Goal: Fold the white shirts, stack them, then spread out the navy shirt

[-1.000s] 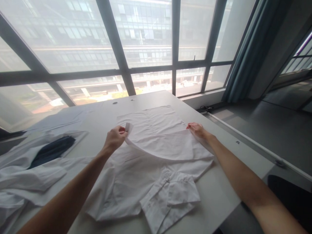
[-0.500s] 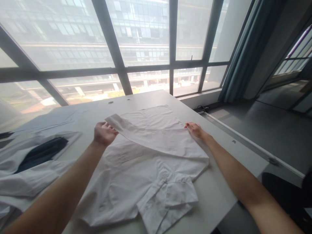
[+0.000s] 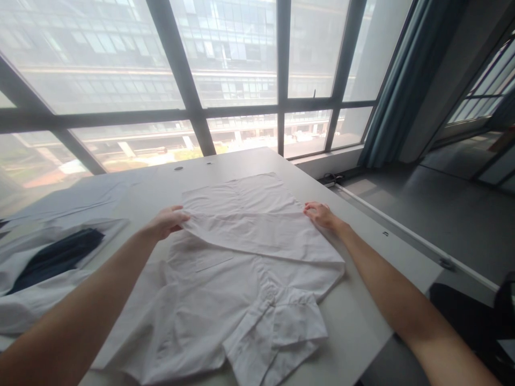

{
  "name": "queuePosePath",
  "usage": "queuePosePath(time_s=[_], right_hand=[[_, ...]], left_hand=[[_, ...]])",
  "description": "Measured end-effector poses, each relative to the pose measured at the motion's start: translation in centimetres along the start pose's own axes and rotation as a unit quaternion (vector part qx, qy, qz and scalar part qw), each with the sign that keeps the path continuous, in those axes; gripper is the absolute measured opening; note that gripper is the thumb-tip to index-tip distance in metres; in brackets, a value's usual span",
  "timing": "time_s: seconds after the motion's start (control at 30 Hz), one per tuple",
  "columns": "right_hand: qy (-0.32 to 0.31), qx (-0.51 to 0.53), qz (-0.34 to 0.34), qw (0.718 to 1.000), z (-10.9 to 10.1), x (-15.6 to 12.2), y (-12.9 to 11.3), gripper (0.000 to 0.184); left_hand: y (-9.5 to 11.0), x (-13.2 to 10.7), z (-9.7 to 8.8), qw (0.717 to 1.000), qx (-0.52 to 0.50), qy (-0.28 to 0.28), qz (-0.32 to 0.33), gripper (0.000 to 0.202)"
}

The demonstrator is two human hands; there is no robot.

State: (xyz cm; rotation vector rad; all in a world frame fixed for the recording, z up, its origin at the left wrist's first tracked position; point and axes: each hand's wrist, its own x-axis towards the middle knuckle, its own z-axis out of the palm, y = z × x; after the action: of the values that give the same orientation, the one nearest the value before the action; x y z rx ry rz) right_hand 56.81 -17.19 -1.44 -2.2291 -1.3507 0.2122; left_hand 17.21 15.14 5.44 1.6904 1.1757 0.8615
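A white shirt [image 3: 209, 300] lies spread on the table, its collar end nearest me and its far end partly folded across. My left hand [image 3: 168, 221] pinches the left end of the folded strip, holding it slightly above the cloth beneath. At the strip's right end, my right hand [image 3: 319, 214] has its fingertips closed on the shirt's edge. Between both hands the fabric runs in a slack band. A chest pocket line shows below the fold on the left.
Left of the shirt lie more white garments [image 3: 44, 305] with a dark blue piece of cloth [image 3: 56, 257] among them. The white table [image 3: 249, 161] reaches to the large windows. A black chair [image 3: 462, 311] stands at the lower right, beside the table's edge.
My left hand has lowered and turned, bringing the strip's raised left end down flat toward the shirt. My right hand stays at the right edge.
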Motion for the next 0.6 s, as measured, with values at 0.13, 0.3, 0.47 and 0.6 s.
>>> queuePosePath(time_s=[0.13,0.3,0.47,0.6], right_hand=[[-0.006,-0.007,0.003,1.0,0.3,-0.5,-0.5,0.019],[-0.001,-0.096,-0.005,0.995,1.2,-1.2,-1.6,0.032],[-0.053,-0.125,0.042,0.99,0.0,-2.3,-2.5,0.048],[-0.024,-0.075,-0.002,0.997,-0.2,-4.5,-3.6,0.055]], left_hand=[[0.1,1.0,-0.3,0.993,-0.069,-0.046,-0.08,0.038],[-1.6,1.6,-0.6,0.987,0.157,-0.023,-0.001,0.043],[-1.6,-0.3,2.4,0.947,0.284,0.053,0.139,0.049],[-0.3,-4.8,8.0,0.873,0.356,-0.056,0.328,0.045]])
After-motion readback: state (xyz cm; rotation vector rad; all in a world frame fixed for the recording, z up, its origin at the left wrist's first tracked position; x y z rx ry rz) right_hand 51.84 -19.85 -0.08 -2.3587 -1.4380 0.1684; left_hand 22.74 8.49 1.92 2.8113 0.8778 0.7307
